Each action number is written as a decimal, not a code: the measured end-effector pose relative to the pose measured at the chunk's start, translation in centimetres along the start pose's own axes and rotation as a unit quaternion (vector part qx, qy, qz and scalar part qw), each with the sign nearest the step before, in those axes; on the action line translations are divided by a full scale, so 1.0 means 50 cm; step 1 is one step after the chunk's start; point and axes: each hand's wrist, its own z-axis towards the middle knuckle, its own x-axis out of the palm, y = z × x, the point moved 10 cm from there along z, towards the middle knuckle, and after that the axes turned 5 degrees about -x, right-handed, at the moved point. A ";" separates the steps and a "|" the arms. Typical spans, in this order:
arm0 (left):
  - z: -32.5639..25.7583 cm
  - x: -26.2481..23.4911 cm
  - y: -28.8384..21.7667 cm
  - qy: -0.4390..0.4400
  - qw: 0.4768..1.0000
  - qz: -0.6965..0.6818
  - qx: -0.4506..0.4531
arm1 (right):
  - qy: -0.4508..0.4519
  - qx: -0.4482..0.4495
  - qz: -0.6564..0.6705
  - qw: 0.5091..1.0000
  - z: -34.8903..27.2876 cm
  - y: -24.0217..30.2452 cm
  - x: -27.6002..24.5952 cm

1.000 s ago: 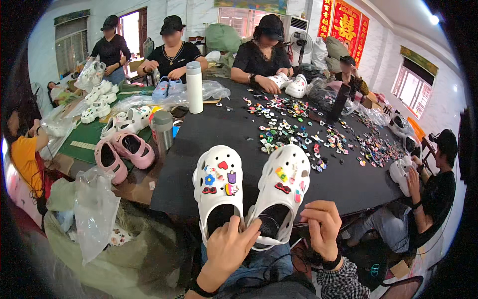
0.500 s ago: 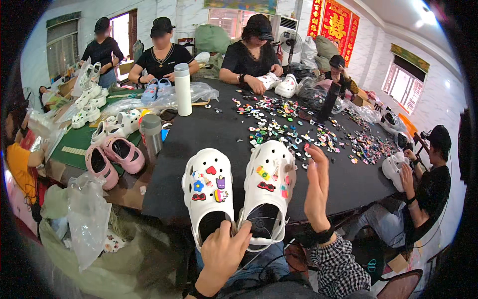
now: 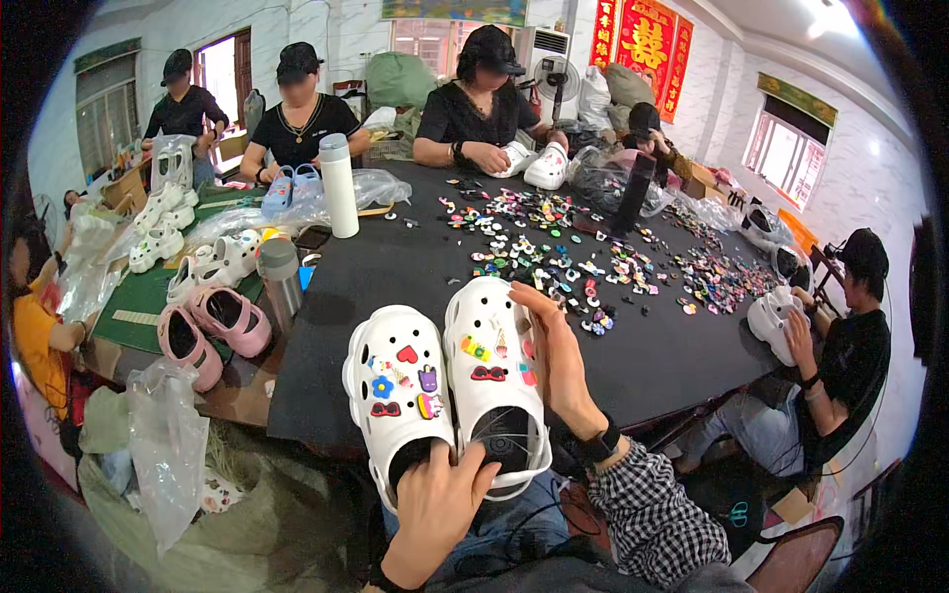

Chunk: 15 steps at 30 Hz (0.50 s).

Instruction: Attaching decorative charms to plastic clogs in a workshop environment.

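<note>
Evidently, your pair of white perforated foam-like clogs (image 3: 429, 346), bearing small colourful charms (image 3: 383, 386), is held side by side, toes away from you, at the near edge of the black flat desk (image 3: 316, 356), presumably for steadiness. Your left hand (image 3: 430, 509) is curled closed, pinching the clogs' adjoining inner rims. Your right hand (image 3: 561, 366) is nearly flat, fingers extended against the right clog's outer side, gripping nothing.

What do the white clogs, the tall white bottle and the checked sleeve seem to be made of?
White perforated clogs: probably moulded foam or rubber, mostly matte, judging by their thick, rounded walls.
Grey-lidded, tall white cylindrical bottle: smooth, even surface; coated metal or plastic, I can't tell which.
Black-and-white checked sleeve: apparently soft, matte cloth, from its gathered folds.
</note>
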 end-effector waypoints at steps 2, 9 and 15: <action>0.000 -0.001 0.005 -0.013 1.000 -0.005 -0.005 | 0.023 0.014 -0.007 1.000 -0.002 -0.006 -0.001; 0.001 0.005 0.016 -0.008 1.000 -0.014 -0.016 | -0.007 0.033 0.015 0.999 -0.014 -0.020 -0.034; 0.002 0.006 0.023 -0.019 1.000 -0.012 -0.021 | -0.038 0.068 -0.024 0.997 -0.027 -0.010 -0.045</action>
